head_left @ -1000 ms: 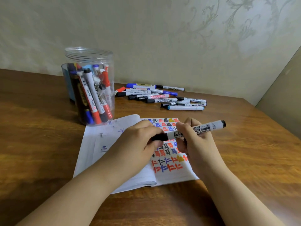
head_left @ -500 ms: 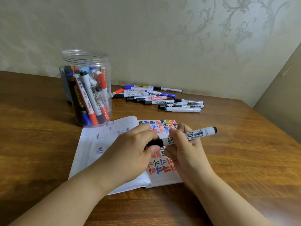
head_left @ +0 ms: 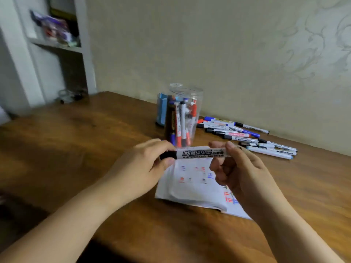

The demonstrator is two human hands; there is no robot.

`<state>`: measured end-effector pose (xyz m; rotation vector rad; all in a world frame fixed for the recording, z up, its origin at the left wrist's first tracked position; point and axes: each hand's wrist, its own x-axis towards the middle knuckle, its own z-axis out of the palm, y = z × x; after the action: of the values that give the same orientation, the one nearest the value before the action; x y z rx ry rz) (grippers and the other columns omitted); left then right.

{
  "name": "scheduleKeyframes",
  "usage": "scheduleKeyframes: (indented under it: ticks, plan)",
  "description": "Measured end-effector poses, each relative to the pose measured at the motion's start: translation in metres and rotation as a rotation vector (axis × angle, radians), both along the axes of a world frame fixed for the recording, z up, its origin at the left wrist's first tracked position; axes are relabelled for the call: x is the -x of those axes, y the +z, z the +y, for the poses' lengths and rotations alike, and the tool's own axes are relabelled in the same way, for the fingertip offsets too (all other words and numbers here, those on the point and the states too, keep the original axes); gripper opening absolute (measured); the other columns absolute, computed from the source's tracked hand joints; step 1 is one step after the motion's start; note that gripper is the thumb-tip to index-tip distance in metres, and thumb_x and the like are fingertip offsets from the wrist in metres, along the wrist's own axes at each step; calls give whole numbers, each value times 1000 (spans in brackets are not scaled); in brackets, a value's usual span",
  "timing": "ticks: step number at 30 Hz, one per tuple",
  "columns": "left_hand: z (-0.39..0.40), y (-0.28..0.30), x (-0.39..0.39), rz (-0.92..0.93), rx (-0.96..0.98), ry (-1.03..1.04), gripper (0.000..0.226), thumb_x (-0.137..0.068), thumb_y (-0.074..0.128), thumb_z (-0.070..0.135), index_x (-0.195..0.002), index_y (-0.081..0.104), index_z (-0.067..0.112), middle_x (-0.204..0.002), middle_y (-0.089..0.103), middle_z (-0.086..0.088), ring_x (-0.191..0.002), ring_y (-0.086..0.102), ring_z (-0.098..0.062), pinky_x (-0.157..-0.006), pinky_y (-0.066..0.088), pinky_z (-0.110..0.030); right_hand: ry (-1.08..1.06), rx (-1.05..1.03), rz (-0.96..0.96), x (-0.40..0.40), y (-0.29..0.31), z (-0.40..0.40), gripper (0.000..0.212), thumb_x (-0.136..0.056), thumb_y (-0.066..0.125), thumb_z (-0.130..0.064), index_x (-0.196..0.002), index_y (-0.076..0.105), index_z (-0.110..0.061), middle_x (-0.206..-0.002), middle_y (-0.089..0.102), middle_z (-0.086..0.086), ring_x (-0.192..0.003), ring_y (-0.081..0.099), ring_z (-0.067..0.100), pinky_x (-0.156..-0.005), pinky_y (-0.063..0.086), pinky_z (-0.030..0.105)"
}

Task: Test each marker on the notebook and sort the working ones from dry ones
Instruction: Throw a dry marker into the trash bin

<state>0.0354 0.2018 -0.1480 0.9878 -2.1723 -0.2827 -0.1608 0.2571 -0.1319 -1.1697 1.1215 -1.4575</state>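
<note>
A white whiteboard marker [head_left: 201, 153] with a black cap lies level between both hands above the notebook [head_left: 191, 184]. My left hand [head_left: 140, 168] grips its black cap end. My right hand [head_left: 241, 173] pinches the other end of the barrel between thumb and fingertips. The open notebook lies on the wooden table under the hands, with red, blue and black test marks on its pages. A clear plastic jar [head_left: 183, 115] behind the hands holds several markers upright. A pile of several markers [head_left: 247, 136] lies on the table to the right of the jar, near the wall.
A blue holder [head_left: 161, 109] stands behind the jar. The wall runs close behind the marker pile. A white shelf unit [head_left: 55, 46] stands beyond the table's far left corner. The brown table [head_left: 76, 149] stretches wide to the left.
The view has swung left, bringing the shelf into sight. Both hands have lifted the marker to level, and my right hand has slid out to the barrel's far end.
</note>
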Motion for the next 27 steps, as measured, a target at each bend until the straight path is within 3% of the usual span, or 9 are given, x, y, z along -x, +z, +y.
scheduleKeyframes:
  ticks: [3, 7, 11, 15, 18, 22, 27]
  plan:
    - [31, -12, -83, -62, 60, 163, 16, -88, 57, 25, -104, 59, 24, -97, 61, 12, -88, 59, -9, -72, 52, -38, 295, 23, 90, -67, -3, 2, 31, -77, 57, -39, -94, 73, -18, -67, 64, 13, -51, 49, 18, -46, 40, 23]
    - [87, -40, -201, -169, 28, 471, 22, -88, 47, 37, -107, 55, 28, -98, 60, 10, -87, 58, -11, -69, 49, -34, 608, 54, 160, -181, -25, 6, 20, -84, 62, -33, -92, 72, -18, -68, 66, 11, -50, 50, 16, -45, 39, 22]
    - [156, -79, -316, -144, -112, 828, 27, -90, 51, 33, -115, 56, 25, -100, 58, 12, -87, 57, -9, -73, 47, -31, 793, 39, 238, -305, -73, 14, 16, -92, 51, -15, -98, 64, -9, -63, 65, 8, -47, 48, 14, -42, 36, 20]
    - [220, -121, -400, -74, -287, 1064, 26, -88, 57, 27, -114, 57, 23, -94, 59, 13, -81, 57, -7, -68, 44, -21, 939, -116, 378, -411, -143, 30, 15, -95, 51, -15, -101, 62, -8, -60, 63, 3, -44, 46, 12, -42, 34, 22]
    - [253, -150, -432, -51, -410, 1162, 26, -89, 55, 28, -114, 55, 27, -83, 49, 22, -80, 57, -8, -67, 44, -25, 1038, -284, 507, -466, -191, 43, 14, -96, 51, -21, -102, 61, -14, -63, 63, -3, -47, 49, 7, -44, 38, 18]
    - [277, -173, -443, -38, -515, 1199, 28, -90, 53, 29, -118, 52, 26, -87, 51, 19, -81, 57, -10, -72, 47, -28, 1113, -458, 745, -496, -235, 51, 21, -98, 48, -25, -116, 54, -16, -73, 64, -3, -55, 52, 7, -50, 41, 19]
    - [267, -179, -439, -87, -522, 1133, 28, -91, 51, 31, -119, 51, 25, -98, 55, 15, -79, 52, -3, -65, 41, -19, 1127, -274, 913, -478, -219, 39, 24, -96, 50, -30, -118, 55, -21, -89, 64, -3, -68, 57, 6, -60, 47, 19]
